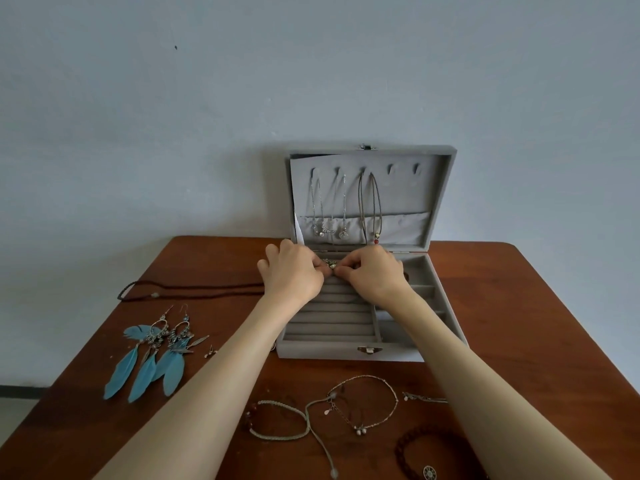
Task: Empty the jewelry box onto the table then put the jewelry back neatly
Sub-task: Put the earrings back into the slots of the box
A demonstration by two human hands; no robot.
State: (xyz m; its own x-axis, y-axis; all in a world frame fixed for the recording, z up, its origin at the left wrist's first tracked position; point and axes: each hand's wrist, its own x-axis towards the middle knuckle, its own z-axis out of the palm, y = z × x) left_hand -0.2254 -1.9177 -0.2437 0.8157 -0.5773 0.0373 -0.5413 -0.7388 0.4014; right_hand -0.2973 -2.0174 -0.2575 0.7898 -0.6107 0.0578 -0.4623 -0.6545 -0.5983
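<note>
Both hands meet over the far end of the open jewelry box (349, 351), which sits on the table (519, 323) with its lid standing up against the wall. The left hand (292, 271) and the right hand (372, 271) each have their fingertips curled in a tight grip on a small metal piece (330, 264), probably a ring or an earring; it is too small to tell which. They hold it right above the padded ring rows (332, 317), so the likely aim is to press it down into a slot, with two hands steadying something so tiny.

Necklaces (346, 206) hang from the hooks inside the lid, their ends tucked into the pocket below, which keeps the chains from tangling. This suggests the putting-back stage is under way.

Much jewelry lies outside the box. The blue feather earrings (152, 355) lie side by side to the left, with a dark cord necklace (190, 289) beyond them. Near the front edge are a green braided cord (294, 420), a thin beaded bracelet (367, 400) and a dark bead bracelet (426, 452). They are spread apart, so each can be picked up singly. The small side compartments (422, 289) on the right look free for them.
</note>
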